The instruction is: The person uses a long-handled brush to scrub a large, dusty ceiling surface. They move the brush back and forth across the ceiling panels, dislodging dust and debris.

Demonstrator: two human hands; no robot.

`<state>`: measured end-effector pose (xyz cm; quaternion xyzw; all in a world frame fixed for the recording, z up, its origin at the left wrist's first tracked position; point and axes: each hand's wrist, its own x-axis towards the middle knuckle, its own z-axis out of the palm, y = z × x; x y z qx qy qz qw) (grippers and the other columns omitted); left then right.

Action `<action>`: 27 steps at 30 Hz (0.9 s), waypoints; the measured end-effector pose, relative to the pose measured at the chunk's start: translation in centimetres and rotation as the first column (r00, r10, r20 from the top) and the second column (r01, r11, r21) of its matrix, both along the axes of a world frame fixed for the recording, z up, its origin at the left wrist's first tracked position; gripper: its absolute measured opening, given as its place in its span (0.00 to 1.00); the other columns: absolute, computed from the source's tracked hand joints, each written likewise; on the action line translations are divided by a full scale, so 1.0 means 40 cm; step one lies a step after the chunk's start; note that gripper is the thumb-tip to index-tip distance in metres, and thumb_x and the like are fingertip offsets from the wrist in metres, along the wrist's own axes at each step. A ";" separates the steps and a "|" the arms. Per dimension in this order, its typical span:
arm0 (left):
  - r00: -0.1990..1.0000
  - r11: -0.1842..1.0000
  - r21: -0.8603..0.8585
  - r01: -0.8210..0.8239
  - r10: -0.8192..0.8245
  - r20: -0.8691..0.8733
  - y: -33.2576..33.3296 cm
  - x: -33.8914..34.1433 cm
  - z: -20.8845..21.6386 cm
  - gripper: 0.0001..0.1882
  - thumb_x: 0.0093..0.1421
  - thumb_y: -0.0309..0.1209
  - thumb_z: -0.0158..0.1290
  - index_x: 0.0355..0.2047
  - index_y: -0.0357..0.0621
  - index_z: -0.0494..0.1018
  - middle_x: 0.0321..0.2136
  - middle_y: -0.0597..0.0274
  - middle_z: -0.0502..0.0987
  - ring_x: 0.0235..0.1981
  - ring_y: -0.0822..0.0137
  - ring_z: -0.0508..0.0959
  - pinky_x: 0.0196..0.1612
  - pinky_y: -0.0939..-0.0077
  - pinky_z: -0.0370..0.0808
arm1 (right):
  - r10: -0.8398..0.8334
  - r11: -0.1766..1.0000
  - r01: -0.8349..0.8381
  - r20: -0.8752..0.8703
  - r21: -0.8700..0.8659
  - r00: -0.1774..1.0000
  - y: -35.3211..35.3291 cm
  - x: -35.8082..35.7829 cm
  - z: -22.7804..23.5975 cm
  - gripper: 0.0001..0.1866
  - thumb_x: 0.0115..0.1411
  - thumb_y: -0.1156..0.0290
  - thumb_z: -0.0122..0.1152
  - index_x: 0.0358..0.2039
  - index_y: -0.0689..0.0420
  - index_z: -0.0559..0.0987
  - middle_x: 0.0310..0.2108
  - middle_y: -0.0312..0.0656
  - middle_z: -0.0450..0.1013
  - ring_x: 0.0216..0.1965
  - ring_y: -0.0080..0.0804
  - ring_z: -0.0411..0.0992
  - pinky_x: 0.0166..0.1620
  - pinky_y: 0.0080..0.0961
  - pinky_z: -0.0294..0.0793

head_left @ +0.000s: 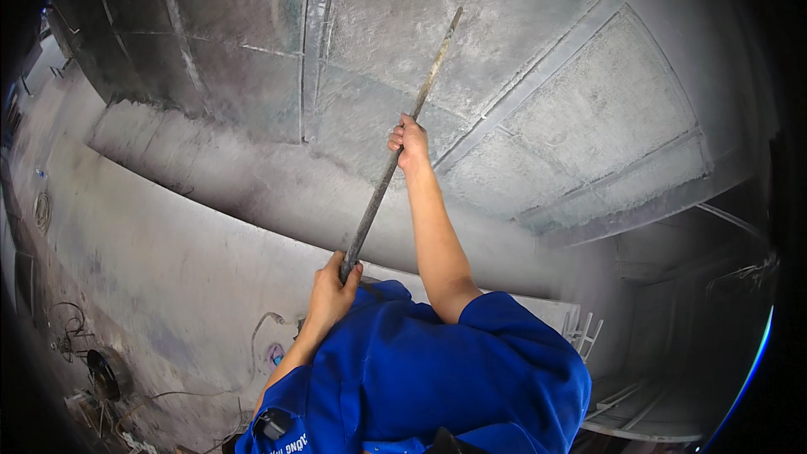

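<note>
Clasping the long pole midway is the right hand, apart from the left hand, wrapped round the lower end by the blue shirt, and out it slants toward the grey panelled surface!

Dusty industrial workshop: grey ribbed panels, coiled cable.

And there's white lettering on the blue shirt, down by the lower edge on the left side, tilted, just a fragment showing!
</note>
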<state>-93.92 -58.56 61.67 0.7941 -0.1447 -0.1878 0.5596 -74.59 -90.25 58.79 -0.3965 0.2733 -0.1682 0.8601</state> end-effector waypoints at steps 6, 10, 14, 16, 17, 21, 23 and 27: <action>0.991 0.973 -0.229 0.041 -0.069 -0.116 -0.009 -0.013 -0.053 0.12 0.69 0.30 0.58 0.46 0.36 0.71 0.26 0.64 0.77 0.24 0.73 0.72 0.25 0.71 0.68 | -0.043 0.995 0.039 -0.042 -0.091 0.998 0.062 0.002 -0.056 0.04 0.68 0.68 0.53 0.35 0.48 0.75 0.20 0.29 0.64 0.17 0.23 0.61 0.19 0.26 0.61; 0.943 0.983 -0.184 -0.007 -0.055 -0.327 -0.003 -0.007 -0.067 0.10 0.71 0.32 0.54 0.49 0.45 0.70 0.15 0.76 0.63 0.11 0.82 0.60 0.12 0.82 0.53 | -0.021 0.987 -0.017 -0.234 -0.162 0.972 0.181 -0.005 -0.094 0.23 0.70 0.57 0.57 0.54 0.65 0.76 0.27 0.41 0.71 0.20 0.31 0.67 0.21 0.34 0.69; 0.956 0.991 -0.122 0.047 -0.080 -0.284 -0.006 -0.004 -0.093 0.09 0.71 0.33 0.54 0.46 0.46 0.68 0.14 0.77 0.60 0.11 0.82 0.59 0.12 0.82 0.53 | 0.008 0.996 -0.021 -0.144 -0.086 0.989 0.264 -0.120 -0.116 0.24 0.70 0.60 0.57 0.57 0.66 0.70 0.25 0.40 0.68 0.18 0.28 0.66 0.18 0.31 0.67; 0.953 0.991 -0.113 0.078 -0.108 -0.283 0.009 0.014 -0.100 0.09 0.71 0.34 0.54 0.45 0.46 0.68 0.14 0.77 0.60 0.10 0.82 0.59 0.12 0.82 0.53 | -0.002 0.999 -0.001 -0.118 -0.032 0.993 0.289 -0.150 -0.118 0.22 0.69 0.62 0.57 0.55 0.66 0.69 0.24 0.40 0.67 0.16 0.29 0.65 0.16 0.32 0.66; 0.952 0.988 -0.108 0.106 -0.132 -0.277 0.015 0.023 -0.096 0.09 0.72 0.34 0.54 0.45 0.46 0.68 0.14 0.76 0.60 0.10 0.82 0.59 0.12 0.82 0.53 | -0.007 1.000 0.007 -0.106 -0.001 0.994 0.296 -0.153 -0.114 0.21 0.69 0.63 0.57 0.54 0.66 0.69 0.24 0.41 0.66 0.15 0.29 0.65 0.15 0.33 0.65; 0.946 0.982 -0.086 0.167 -0.185 -0.267 0.012 0.023 -0.100 0.10 0.72 0.35 0.53 0.45 0.44 0.68 0.16 0.75 0.60 0.10 0.82 0.58 0.12 0.81 0.52 | -0.109 0.993 0.114 -0.110 0.037 0.988 0.275 -0.190 -0.111 0.18 0.68 0.65 0.56 0.52 0.65 0.69 0.23 0.39 0.65 0.14 0.27 0.64 0.14 0.31 0.65; 0.951 0.983 -0.055 0.175 -0.183 -0.251 -0.009 0.020 -0.099 0.11 0.73 0.36 0.53 0.45 0.43 0.67 0.16 0.75 0.60 0.11 0.83 0.58 0.12 0.81 0.52 | -0.138 0.990 0.141 -0.106 0.021 0.985 0.244 -0.207 -0.095 0.17 0.68 0.66 0.56 0.51 0.64 0.69 0.23 0.39 0.65 0.14 0.28 0.63 0.14 0.31 0.64; 0.950 0.980 -0.100 0.170 -0.190 -0.248 -0.031 0.029 -0.094 0.12 0.74 0.36 0.52 0.45 0.41 0.66 0.17 0.75 0.60 0.12 0.83 0.57 0.12 0.82 0.51 | -0.168 0.985 0.166 -0.028 -0.054 0.985 0.225 -0.220 -0.027 0.20 0.72 0.63 0.55 0.55 0.65 0.69 0.21 0.36 0.62 0.15 0.24 0.61 0.15 0.28 0.63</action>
